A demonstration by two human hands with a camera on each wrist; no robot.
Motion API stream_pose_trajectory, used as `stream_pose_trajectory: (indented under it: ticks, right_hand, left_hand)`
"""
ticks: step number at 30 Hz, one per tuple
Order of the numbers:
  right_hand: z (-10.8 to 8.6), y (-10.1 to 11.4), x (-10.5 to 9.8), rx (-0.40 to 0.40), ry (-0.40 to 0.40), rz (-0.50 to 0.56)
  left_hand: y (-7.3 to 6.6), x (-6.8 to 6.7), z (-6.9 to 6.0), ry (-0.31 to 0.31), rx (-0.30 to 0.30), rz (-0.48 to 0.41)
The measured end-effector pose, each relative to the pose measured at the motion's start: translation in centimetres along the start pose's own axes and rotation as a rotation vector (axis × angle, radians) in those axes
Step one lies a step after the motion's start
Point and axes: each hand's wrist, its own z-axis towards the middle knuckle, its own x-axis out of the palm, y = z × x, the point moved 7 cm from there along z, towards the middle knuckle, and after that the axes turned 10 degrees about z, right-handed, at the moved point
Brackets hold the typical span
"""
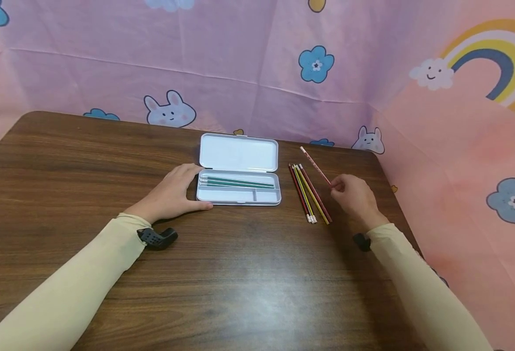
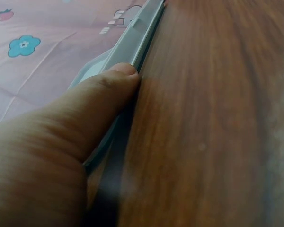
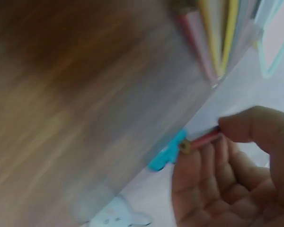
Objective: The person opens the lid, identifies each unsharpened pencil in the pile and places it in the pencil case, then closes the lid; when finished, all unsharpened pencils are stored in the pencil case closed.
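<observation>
A white pencil case [image 1: 224, 195] lies with its lid raised toward the back of the table. Green pencils [image 1: 240, 183] with white erasers fill part of its long compartment. At its left end my left hand [image 1: 169, 194] holds the case, fingers near the hinge corner and thumb along the front wall; the left wrist view shows that thumb [image 2: 106, 90] against the case edge. My right hand [image 1: 355, 199] pinches a red-and-white patterned pencil [image 1: 315, 165] near its lower end, eraser end up and tilted left. Its unsharpened tip [image 3: 185, 146] pokes past the fingers in the right wrist view.
Between the case and my right hand lie several red and yellow pencils [image 1: 307, 194], loosely side by side on the brown wooden table [image 1: 196, 273]. Behind and to the right hangs a pink printed cloth [image 1: 240, 63]. Two small front compartments divide the case.
</observation>
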Motion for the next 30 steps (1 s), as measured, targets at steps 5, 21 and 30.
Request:
stream_pose_trajectory:
  ticks: [5,21,30]
  right_hand:
    - [0.6,4.5,1.4,-0.166,-0.051,0.004]
    - [2.0,13.2,6.5,-0.585,0.038,-0.223]
    - [2.9,14.5,7.7,-0.593,0.063,-0.250]
  left_hand:
    - [0.1,0.1,0.0,-0.011,0.003,-0.003]
    - [0.1,0.1,0.0,-0.005,-0.010,0.003]
    - [0.2,0.2,0.1,-0.003,-0.006,-0.001]
